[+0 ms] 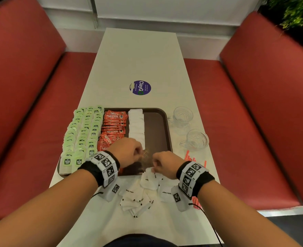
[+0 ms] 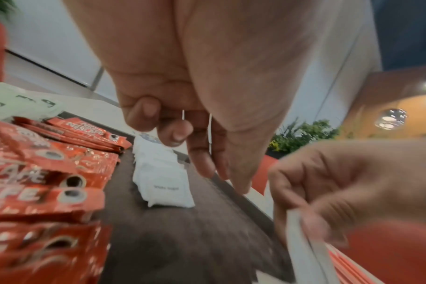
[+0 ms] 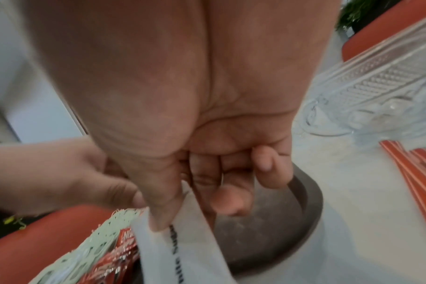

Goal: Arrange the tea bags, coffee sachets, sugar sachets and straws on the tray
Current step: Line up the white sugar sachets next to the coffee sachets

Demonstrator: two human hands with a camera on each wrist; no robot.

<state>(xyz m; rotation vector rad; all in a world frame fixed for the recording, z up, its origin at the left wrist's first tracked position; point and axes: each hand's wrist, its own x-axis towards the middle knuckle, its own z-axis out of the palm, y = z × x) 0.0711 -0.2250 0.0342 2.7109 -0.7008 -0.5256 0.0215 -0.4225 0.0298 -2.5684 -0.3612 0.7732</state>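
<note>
A brown tray (image 1: 158, 125) holds rows of green tea bags (image 1: 83, 132), red coffee sachets (image 1: 113, 125) and a column of white sugar sachets (image 1: 136, 125). My left hand (image 1: 138, 152) hovers over the tray's near end with its fingers curled. In the left wrist view, thin white sachet edges (image 2: 209, 130) show between its thumb and fingers. My right hand (image 1: 155, 164) is just right of it and pinches a white sugar sachet (image 3: 182, 246) by its top edge. Loose sugar sachets (image 1: 136, 198) lie on the table in front of the tray. Red straws (image 1: 189, 156) lie to the right.
Two clear glass cups (image 1: 182, 116) (image 1: 197, 139) stand right of the tray. A round purple sticker (image 1: 140, 87) is on the white table (image 1: 140, 56) beyond it. Red bench seats flank both sides. More straws (image 1: 195, 202) lie under my right wrist.
</note>
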